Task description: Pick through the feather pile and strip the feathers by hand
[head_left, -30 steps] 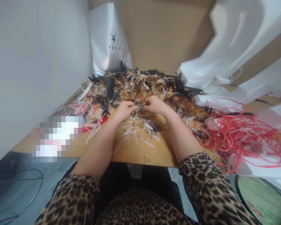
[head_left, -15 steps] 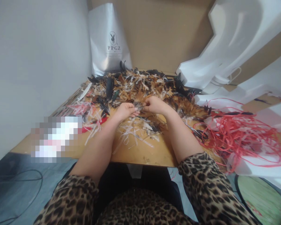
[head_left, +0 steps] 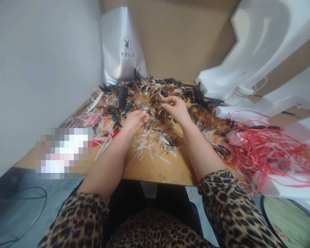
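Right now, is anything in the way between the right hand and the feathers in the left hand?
Nothing I can see: a gap separates the right hand from the feathers pinched in the left hand; the feather pile lies behind.

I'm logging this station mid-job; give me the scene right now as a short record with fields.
Left hand: fingers pinched, apparently on a brown feather tuft
Right hand: apart from the left, thumb and fingers close together over the feather pile; cannot tell whether it holds anything
Pile: mostly brown, with black feathers among it
Table front: loose clear strips
Right side: tangled red strips
Behind pile, left: upright silvery bag printed PPGZ
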Demonstrator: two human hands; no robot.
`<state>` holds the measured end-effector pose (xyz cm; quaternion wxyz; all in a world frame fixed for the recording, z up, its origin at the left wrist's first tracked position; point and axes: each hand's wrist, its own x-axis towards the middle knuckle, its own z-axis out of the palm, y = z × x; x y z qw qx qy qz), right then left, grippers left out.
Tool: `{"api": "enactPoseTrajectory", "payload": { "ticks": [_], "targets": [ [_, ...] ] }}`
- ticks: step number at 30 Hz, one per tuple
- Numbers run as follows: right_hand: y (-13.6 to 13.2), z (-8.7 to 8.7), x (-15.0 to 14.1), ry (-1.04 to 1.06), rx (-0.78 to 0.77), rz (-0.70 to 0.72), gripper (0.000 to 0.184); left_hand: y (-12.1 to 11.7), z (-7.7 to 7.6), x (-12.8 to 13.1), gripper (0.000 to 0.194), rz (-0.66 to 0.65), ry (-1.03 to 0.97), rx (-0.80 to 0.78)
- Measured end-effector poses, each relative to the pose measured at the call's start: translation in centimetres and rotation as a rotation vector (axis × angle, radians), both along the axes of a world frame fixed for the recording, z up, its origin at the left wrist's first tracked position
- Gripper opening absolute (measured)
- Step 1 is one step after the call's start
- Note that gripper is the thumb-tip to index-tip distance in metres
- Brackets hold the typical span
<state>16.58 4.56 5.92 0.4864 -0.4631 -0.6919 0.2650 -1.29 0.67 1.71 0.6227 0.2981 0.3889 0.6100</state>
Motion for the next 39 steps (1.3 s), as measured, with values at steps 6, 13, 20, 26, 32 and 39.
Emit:
{"api": "enactPoseTrajectory", "payload": {
  "ticks": [6,13,20,26,32,39],
  "targets": [
    [-0.5,0.3,-0.2,0.143,-0.075,0.027,0.023,0.2,0.2,-0.3,0.015,0.008,-0.116,-0.003],
    [-1.9,-0.8,-1.7,0.021,-0.52,0.462,0.026,-0.2,0.5,-0.4,0.013,-0.113,-0.163,0.026],
    [-2.5,-1.2,-3.2,0.505,-0.743,0.479,0.027,-0.7,0.6,-0.5,0.008,-0.19,-0.084,0.109],
    [-2.5,-0.7,-3.2,0.777,-0.9,0.567,0.013,-0.8,0.6,-0.5,0.013,-0.276,-0.054,0.109],
    [-2.4,-0.7,-3.0,0.949,-1.07,0.614,0.02,-1.1,0.7,-0.2,0.014,-0.355,-0.004,0.09],
    [-2.0,0.3,-2.3,0.859,-0.811,0.476,0.03,-0.3,0.6,-0.6,0.009,-0.126,-0.106,0.045]
  ]
}}
